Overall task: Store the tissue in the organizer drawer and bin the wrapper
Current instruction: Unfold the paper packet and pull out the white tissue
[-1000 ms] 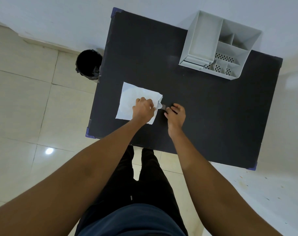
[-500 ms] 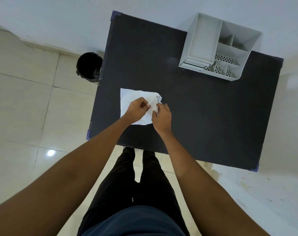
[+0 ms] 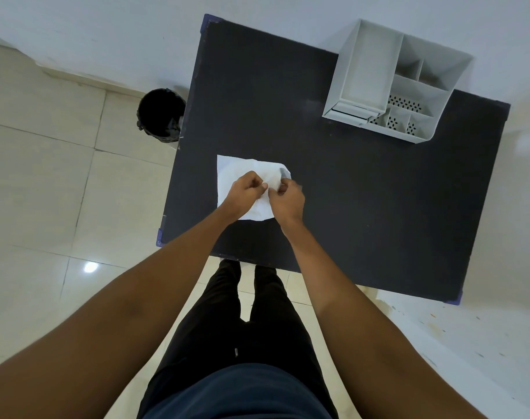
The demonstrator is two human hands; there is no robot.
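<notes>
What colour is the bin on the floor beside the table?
Black, inside and out: the bin shows clearly in the head view.

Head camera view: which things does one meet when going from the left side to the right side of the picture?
Black bin on the floor → white tissue on the black table → left hand → right hand → grey organizer.
</notes>
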